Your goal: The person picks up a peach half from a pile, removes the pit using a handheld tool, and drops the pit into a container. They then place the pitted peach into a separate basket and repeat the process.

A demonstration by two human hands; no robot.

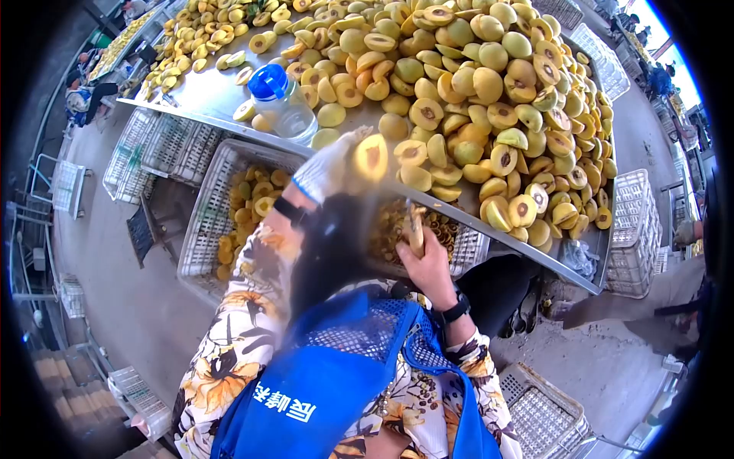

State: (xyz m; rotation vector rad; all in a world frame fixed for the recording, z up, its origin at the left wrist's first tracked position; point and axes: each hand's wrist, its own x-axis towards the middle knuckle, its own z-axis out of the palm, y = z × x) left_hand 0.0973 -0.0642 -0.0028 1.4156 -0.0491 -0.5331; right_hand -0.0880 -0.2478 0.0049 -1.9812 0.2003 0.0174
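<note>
My left hand (pixel 327 167), in a white knit glove, is at the near edge of the metal table (pixel 359 118). Its fingers hold a yellow peach half (pixel 371 157), with the brown pit hollow facing me. Lower and to the right, my bare right hand (pixel 430 264) is wrapped round a small hand tool (pixel 415 232) with a yellowish handle. The tool's tip points up toward the table edge, too small to make out. Under it, a crate (pixel 472 251) holds many small brownish-yellow pieces, probably pits. A large heap of peach halves (pixel 466 99) covers the table beyond my hands.
A clear jar with a blue lid (pixel 269 83) stands by the table edge. Left below is a white crate (pixel 195 229) with peach halves. More crates (pixel 628 229) are stacked at right, beside a crumpled plastic bag (pixel 579 258). Other people (pixel 80 99) work farther off.
</note>
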